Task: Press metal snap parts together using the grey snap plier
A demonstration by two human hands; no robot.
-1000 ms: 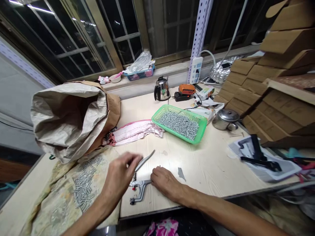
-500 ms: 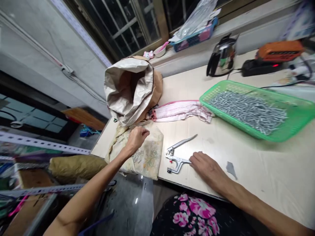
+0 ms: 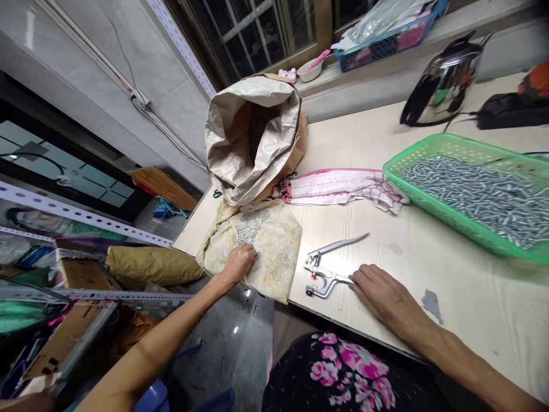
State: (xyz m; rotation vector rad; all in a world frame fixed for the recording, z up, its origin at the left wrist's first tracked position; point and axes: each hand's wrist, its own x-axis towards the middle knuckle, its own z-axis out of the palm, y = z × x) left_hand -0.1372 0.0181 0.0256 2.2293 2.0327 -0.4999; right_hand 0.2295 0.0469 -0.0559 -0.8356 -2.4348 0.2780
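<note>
My left hand (image 3: 240,262) rests on a stained, patterned cloth (image 3: 274,257), its fingers curled down at the near edge of a small heap of metal pins (image 3: 252,227). What the fingertips hold, if anything, is hidden. My right hand (image 3: 381,292) lies on the table with its fingers closed over the end of one handle of the snap pliers (image 3: 329,277). The pliers lie flat, their handles spread apart and the jaw toward the cloth.
A paper sack (image 3: 283,143) with a rolled-down mouth stands behind the cloth. Beside it lies a pink-white checked cloth (image 3: 334,187). A green basket (image 3: 463,214) of metal pins is at right, with a kettle (image 3: 446,80) behind. A grey scrap (image 3: 432,304) lies near my right forearm.
My left hand has moved from over the cloth's far part back toward me, down to the pins' near edge, uncovering more of them. The view has shifted left; my right hand stays on the pliers.
</note>
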